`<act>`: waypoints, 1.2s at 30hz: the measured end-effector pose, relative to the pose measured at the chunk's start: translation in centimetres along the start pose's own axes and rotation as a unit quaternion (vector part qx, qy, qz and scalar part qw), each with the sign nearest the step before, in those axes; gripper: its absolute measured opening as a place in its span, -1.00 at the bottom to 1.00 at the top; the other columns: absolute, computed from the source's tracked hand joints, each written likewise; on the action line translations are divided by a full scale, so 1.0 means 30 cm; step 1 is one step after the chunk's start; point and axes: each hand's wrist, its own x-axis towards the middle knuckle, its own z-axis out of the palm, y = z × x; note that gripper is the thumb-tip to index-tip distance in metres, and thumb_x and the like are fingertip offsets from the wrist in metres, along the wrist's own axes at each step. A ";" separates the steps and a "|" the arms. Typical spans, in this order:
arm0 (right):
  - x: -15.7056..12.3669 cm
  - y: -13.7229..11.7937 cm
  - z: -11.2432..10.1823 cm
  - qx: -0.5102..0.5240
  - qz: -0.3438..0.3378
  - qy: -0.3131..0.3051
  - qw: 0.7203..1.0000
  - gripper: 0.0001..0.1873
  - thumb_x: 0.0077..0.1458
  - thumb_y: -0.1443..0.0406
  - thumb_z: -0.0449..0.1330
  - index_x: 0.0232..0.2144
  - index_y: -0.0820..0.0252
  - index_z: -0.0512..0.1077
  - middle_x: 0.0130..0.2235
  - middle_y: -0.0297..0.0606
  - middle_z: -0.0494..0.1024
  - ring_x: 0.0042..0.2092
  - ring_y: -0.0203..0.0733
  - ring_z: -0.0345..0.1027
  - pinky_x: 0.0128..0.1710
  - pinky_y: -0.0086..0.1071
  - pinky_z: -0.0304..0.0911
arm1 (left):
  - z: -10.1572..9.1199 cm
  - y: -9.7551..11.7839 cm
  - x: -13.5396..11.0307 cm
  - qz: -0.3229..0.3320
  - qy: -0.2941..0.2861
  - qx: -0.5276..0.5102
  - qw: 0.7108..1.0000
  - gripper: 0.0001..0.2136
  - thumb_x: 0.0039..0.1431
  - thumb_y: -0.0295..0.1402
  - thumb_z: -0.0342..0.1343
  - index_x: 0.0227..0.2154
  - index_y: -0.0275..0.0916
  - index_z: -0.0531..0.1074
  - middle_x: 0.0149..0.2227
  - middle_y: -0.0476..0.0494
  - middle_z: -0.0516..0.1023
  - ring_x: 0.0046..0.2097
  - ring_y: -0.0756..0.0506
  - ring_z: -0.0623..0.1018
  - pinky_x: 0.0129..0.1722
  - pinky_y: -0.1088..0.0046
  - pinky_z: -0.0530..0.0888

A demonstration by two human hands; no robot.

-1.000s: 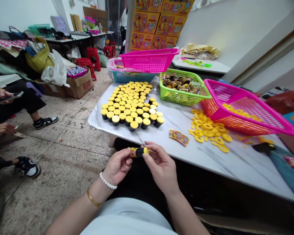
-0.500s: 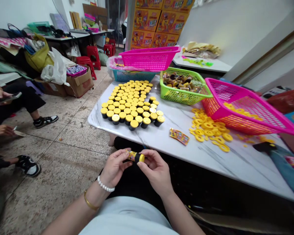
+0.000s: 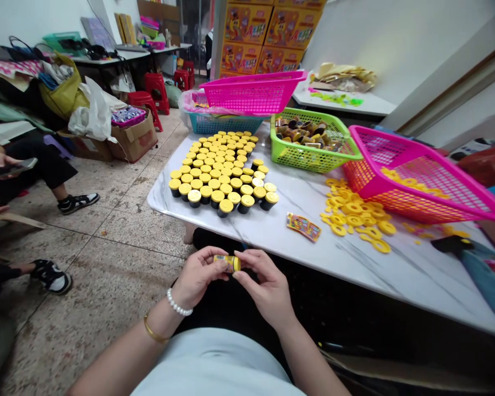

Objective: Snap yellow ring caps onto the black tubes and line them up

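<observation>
In front of my lap I hold a small black tub with a yellow lid (image 3: pixel 233 264), lying on its side, its lid toward the right. A colourful yellow label covers most of its visible body. My left hand (image 3: pixel 201 276) is closed around the labelled end, thumb on top. The fingers and thumb of my right hand (image 3: pixel 266 286) pinch the lid end. On the table ahead stand several black tubs with yellow lids (image 3: pixel 214 173), packed close together upright. A strip of printed labels (image 3: pixel 303 226) lies flat near the table's front edge.
Yellow rings (image 3: pixel 355 214) lie heaped beside a pink basket (image 3: pixel 400 203) on the white table (image 3: pixel 272 247). A green basket (image 3: pixel 313 157) holds more small tubs. Behind the tubs, another pink basket (image 3: pixel 251 99) rests on a blue one (image 3: pixel 223 124). Seated people are at the left.
The label now covers the tub's black body, which was partly bare before. My left hand's fingers have moved further over the tub. The view has shifted slightly.
</observation>
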 end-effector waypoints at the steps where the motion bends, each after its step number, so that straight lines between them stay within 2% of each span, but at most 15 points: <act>1: 0.001 -0.003 -0.009 -0.015 -0.014 -0.004 1.000 -0.65 0.10 0.33 0.30 -0.04 -0.04 0.54 -0.12 -0.24 0.45 -0.18 -0.23 0.44 -0.14 -0.31 0.42 | -0.001 0.001 0.001 -0.001 -0.010 0.012 1.000 -0.59 -0.17 -0.27 0.47 -0.27 -0.34 0.50 -0.38 -0.15 0.61 -0.35 -0.02 0.58 -0.36 0.49 0.54; 4: 0.003 -0.009 -0.024 -0.052 -0.043 -0.010 0.998 -0.66 0.08 0.36 0.31 -0.08 -0.03 0.55 -0.13 -0.23 0.50 -0.13 -0.17 0.45 -0.07 -0.24 0.40 | -0.002 0.001 0.002 0.002 -0.024 0.058 0.998 -0.60 -0.15 -0.25 0.45 -0.24 -0.31 0.53 -0.32 -0.17 0.62 -0.31 -0.05 0.58 -0.33 0.46 0.51; 6: 0.003 -0.005 -0.016 -0.053 -0.039 -0.009 0.998 -0.71 0.06 0.36 0.33 -0.13 0.00 0.57 -0.14 -0.22 0.53 -0.11 -0.15 0.46 -0.06 -0.22 0.41 | 0.004 0.002 0.004 0.039 -0.014 0.109 0.993 -0.64 -0.13 -0.26 0.44 -0.26 -0.30 0.56 -0.30 -0.16 0.62 -0.29 -0.04 0.57 -0.27 0.46 0.49; 9: 0.007 0.007 0.012 0.008 0.001 0.006 1.000 -0.76 0.06 0.33 0.33 -0.17 0.04 0.57 -0.15 -0.21 0.54 -0.13 -0.15 0.48 -0.13 -0.24 0.45 | 0.016 0.010 0.012 0.108 -0.013 0.193 0.975 -0.71 -0.06 -0.24 0.40 -0.29 -0.29 0.58 -0.27 -0.17 0.62 -0.24 -0.05 0.55 -0.19 0.47 0.45; 11: 0.012 0.013 0.021 0.032 0.014 0.012 0.999 -0.75 0.06 0.33 0.32 -0.16 0.05 0.55 -0.15 -0.22 0.53 -0.15 -0.16 0.48 -0.14 -0.25 0.45 | 0.018 0.020 0.023 0.127 -0.024 0.227 0.965 -0.68 -0.02 -0.18 0.36 -0.26 -0.30 0.57 -0.27 -0.17 0.61 -0.26 -0.05 0.54 -0.22 0.49 0.44; 13: 0.015 0.015 0.016 0.005 -0.006 0.014 1.000 -0.73 0.06 0.35 0.32 -0.15 0.05 0.54 -0.16 -0.23 0.53 -0.15 -0.16 0.47 -0.11 -0.24 0.43 | 0.011 0.030 0.034 0.114 -0.028 0.226 0.967 -0.59 0.03 -0.08 0.30 -0.17 -0.29 0.51 -0.34 -0.13 0.58 -0.37 -0.01 0.52 -0.35 0.51 0.43; 15: 0.014 0.019 0.004 -0.044 -0.046 0.018 0.998 -0.71 0.04 0.37 0.32 -0.14 0.03 0.54 -0.16 -0.23 0.55 -0.13 -0.15 0.46 -0.07 -0.22 0.40 | 0.000 0.035 0.041 0.064 -0.028 0.197 0.978 -0.53 0.08 0.04 0.21 -0.14 -0.27 0.45 -0.45 -0.06 0.52 -0.51 0.02 0.45 -0.51 0.53 0.35; 18: 0.008 0.031 0.000 -0.069 -0.065 0.016 0.995 -0.71 -0.01 0.35 0.36 -0.18 0.03 0.57 -0.16 -0.22 0.59 -0.11 -0.11 0.48 -0.05 -0.20 0.40 | -0.008 0.024 0.035 0.019 -0.046 0.179 0.983 -0.57 0.09 0.05 0.18 -0.23 -0.26 0.42 -0.49 -0.01 0.46 -0.57 0.06 0.37 -0.58 0.56 0.27; 21: 0.004 0.046 0.023 -0.016 0.035 0.056 0.998 -0.89 0.04 0.24 0.33 -0.34 0.12 0.58 -0.32 -0.24 0.60 -0.28 -0.16 0.50 -0.25 -0.29 0.43 | 0.007 -0.011 0.017 0.086 -0.070 0.257 0.960 -0.70 0.11 -0.11 0.23 -0.27 -0.27 0.46 -0.40 -0.06 0.50 -0.45 0.05 0.43 -0.46 0.55 0.36; 23: 0.005 0.050 0.034 0.012 0.113 0.072 0.991 -0.81 0.11 0.17 0.28 -0.42 0.17 0.56 -0.42 -0.27 0.57 -0.38 -0.21 0.46 -0.35 -0.35 0.41 | 0.021 -0.038 0.011 0.123 -0.084 0.297 0.943 -0.76 0.12 -0.18 0.24 -0.30 -0.27 0.48 -0.37 -0.07 0.50 -0.38 0.03 0.45 -0.39 0.55 0.39; 26: 0.003 0.045 0.022 0.045 0.142 0.053 0.987 -0.76 0.11 0.15 0.27 -0.23 0.16 0.57 -0.25 -0.21 0.62 -0.24 -0.16 0.51 -0.22 -0.32 0.44 | 0.024 -0.057 0.024 0.096 -0.082 0.257 0.958 -0.69 0.11 -0.10 0.23 -0.29 -0.26 0.42 -0.45 -0.02 0.47 -0.48 0.06 0.41 -0.50 0.57 0.35; 29: -0.020 0.044 -0.011 0.066 0.129 0.062 0.988 -0.63 0.09 0.18 0.30 -0.04 0.10 0.50 -0.05 -0.17 0.58 -0.12 -0.15 0.51 -0.07 -0.24 0.44 | 0.011 -0.043 0.047 0.063 -0.028 0.194 0.979 -0.59 0.06 0.01 0.23 -0.29 -0.26 0.36 -0.50 0.00 0.47 -0.60 0.10 0.34 -0.62 0.61 0.25; 31: -0.045 0.052 -0.021 0.048 0.123 0.047 0.990 -0.59 0.07 0.22 0.33 0.00 0.07 0.48 -0.06 -0.17 0.57 -0.14 -0.17 0.50 -0.09 -0.25 0.45 | 0.005 -0.034 0.054 0.050 -0.012 0.182 0.982 -0.56 0.01 0.04 0.26 -0.31 -0.26 0.36 -0.50 0.00 0.49 -0.61 0.11 0.34 -0.64 0.62 0.22; 34: -0.085 0.069 -0.011 0.035 0.124 0.016 0.991 -0.59 0.07 0.25 0.32 0.01 0.07 0.47 -0.11 -0.18 0.58 -0.16 -0.16 0.52 -0.13 -0.26 0.48 | 0.006 -0.044 0.050 0.022 -0.038 0.171 0.984 -0.54 -0.04 0.04 0.30 -0.30 -0.27 0.40 -0.47 -0.01 0.49 -0.59 0.11 0.37 -0.61 0.61 0.26; 36: -0.104 0.079 0.003 0.029 0.127 0.026 0.991 -0.62 0.07 0.25 0.32 -0.02 0.08 0.50 -0.14 -0.20 0.59 -0.18 -0.16 0.53 -0.13 -0.25 0.49 | 0.006 -0.065 0.045 0.011 -0.047 0.156 0.987 -0.54 -0.04 0.03 0.31 -0.28 -0.28 0.43 -0.45 -0.02 0.49 -0.55 0.10 0.39 -0.57 0.59 0.30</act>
